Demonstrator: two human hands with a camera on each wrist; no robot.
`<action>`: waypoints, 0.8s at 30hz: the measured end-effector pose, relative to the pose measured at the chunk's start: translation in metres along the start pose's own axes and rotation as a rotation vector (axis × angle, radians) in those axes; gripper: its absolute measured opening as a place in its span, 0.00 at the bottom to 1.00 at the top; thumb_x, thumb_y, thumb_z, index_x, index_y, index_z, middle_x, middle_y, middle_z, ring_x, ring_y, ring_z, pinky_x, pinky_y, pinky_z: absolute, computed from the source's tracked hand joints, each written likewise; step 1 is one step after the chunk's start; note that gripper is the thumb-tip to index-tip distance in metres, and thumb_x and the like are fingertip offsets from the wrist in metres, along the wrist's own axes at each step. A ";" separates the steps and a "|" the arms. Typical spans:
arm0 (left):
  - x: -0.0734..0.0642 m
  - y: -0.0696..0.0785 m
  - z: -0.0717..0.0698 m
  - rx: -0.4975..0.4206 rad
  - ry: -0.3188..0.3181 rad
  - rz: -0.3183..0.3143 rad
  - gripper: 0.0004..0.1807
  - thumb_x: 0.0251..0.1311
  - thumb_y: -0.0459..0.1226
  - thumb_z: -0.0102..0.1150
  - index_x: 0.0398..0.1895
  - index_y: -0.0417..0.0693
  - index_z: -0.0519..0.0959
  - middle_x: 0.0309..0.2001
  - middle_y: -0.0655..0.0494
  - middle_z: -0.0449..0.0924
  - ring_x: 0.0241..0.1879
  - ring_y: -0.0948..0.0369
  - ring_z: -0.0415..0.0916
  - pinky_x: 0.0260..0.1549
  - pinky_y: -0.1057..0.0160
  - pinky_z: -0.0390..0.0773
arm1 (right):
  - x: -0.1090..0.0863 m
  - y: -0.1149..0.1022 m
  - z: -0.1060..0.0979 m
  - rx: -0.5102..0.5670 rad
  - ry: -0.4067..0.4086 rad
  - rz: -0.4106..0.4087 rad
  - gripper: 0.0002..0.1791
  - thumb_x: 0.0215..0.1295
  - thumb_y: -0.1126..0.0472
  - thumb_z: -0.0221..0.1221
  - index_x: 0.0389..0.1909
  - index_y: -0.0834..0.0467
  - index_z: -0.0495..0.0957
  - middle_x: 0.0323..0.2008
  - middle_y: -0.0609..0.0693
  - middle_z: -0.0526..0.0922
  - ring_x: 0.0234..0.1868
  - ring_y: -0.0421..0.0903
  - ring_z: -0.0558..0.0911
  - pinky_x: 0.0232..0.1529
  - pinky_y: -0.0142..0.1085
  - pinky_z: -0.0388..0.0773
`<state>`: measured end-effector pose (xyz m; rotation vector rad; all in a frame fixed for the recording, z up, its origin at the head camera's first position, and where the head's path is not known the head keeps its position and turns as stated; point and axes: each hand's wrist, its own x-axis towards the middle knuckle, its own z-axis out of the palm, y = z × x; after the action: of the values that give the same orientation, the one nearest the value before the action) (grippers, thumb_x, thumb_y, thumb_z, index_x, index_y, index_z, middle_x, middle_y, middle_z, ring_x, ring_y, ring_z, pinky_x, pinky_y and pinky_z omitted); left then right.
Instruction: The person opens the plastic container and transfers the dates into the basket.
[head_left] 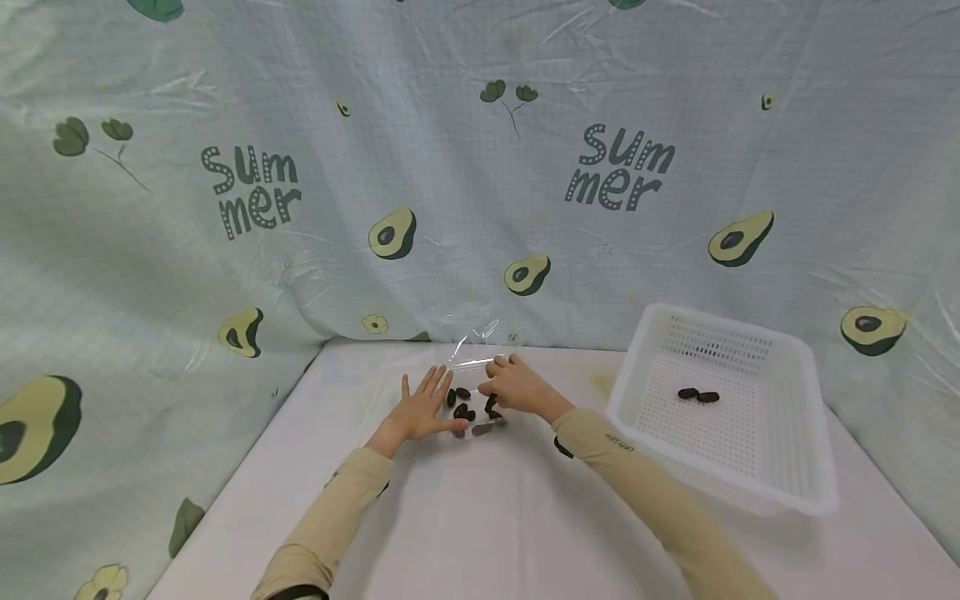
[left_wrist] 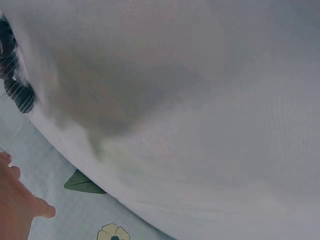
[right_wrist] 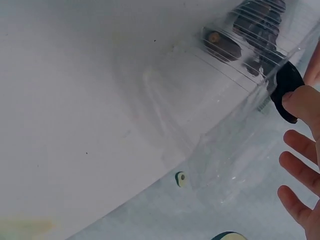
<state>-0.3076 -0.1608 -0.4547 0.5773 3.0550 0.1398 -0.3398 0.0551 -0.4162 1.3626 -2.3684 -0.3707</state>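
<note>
A clear plastic bag (head_left: 472, 363) lies flat near the back of the table, with several dark, wrinkled dates (head_left: 461, 411) in it. My left hand (head_left: 417, 414) rests at the bag's left side, fingers spread and thumb reaching over its near part. At the right side my right hand (head_left: 519, 387) pinches one dark date (right_wrist: 287, 92) between thumb and forefinger; its other fingers are spread apart. In the right wrist view, a date with a brown stem end (right_wrist: 222, 46) shows through the film beside the pinched one. The left wrist view catches only some dates (left_wrist: 19, 95) at its edge.
To the right stands a white perforated plastic basket (head_left: 813, 417) with two dates (head_left: 708, 397) on its bottom. A white cloth covers the table (head_left: 465, 525). Behind and at the sides hangs a pale curtain (head_left: 450, 167) printed with avocados.
</note>
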 end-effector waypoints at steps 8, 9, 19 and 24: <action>-0.001 0.000 0.000 0.004 0.003 0.002 0.53 0.50 0.67 0.43 0.70 0.45 0.40 0.71 0.47 0.37 0.71 0.50 0.34 0.59 0.33 0.36 | -0.009 0.013 -0.032 0.011 0.043 0.006 0.08 0.54 0.58 0.61 0.34 0.43 0.76 0.37 0.45 0.76 0.38 0.44 0.72 0.38 0.37 0.70; -0.001 -0.001 0.000 0.000 0.006 0.004 0.53 0.50 0.67 0.44 0.70 0.45 0.40 0.71 0.46 0.37 0.71 0.50 0.34 0.59 0.33 0.36 | -0.011 0.014 -0.038 0.018 0.056 0.007 0.08 0.53 0.58 0.61 0.34 0.44 0.76 0.38 0.46 0.75 0.39 0.44 0.71 0.38 0.38 0.70; 0.006 -0.009 0.010 -0.023 0.059 0.055 0.54 0.49 0.69 0.42 0.70 0.44 0.41 0.71 0.46 0.37 0.70 0.49 0.34 0.58 0.32 0.33 | -0.040 0.031 -0.075 0.059 0.173 -0.009 0.08 0.52 0.59 0.62 0.30 0.46 0.73 0.40 0.48 0.74 0.41 0.46 0.70 0.40 0.39 0.67; -0.001 0.000 -0.002 -0.016 0.020 0.028 0.53 0.50 0.66 0.45 0.69 0.43 0.42 0.71 0.45 0.39 0.70 0.49 0.35 0.58 0.31 0.36 | -0.060 0.038 -0.084 0.074 0.207 0.010 0.09 0.51 0.60 0.62 0.29 0.46 0.72 0.40 0.48 0.74 0.42 0.45 0.70 0.40 0.40 0.66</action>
<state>-0.3065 -0.1610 -0.4531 0.6221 3.0626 0.1720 -0.3033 0.1226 -0.3373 1.3507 -2.2369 -0.1333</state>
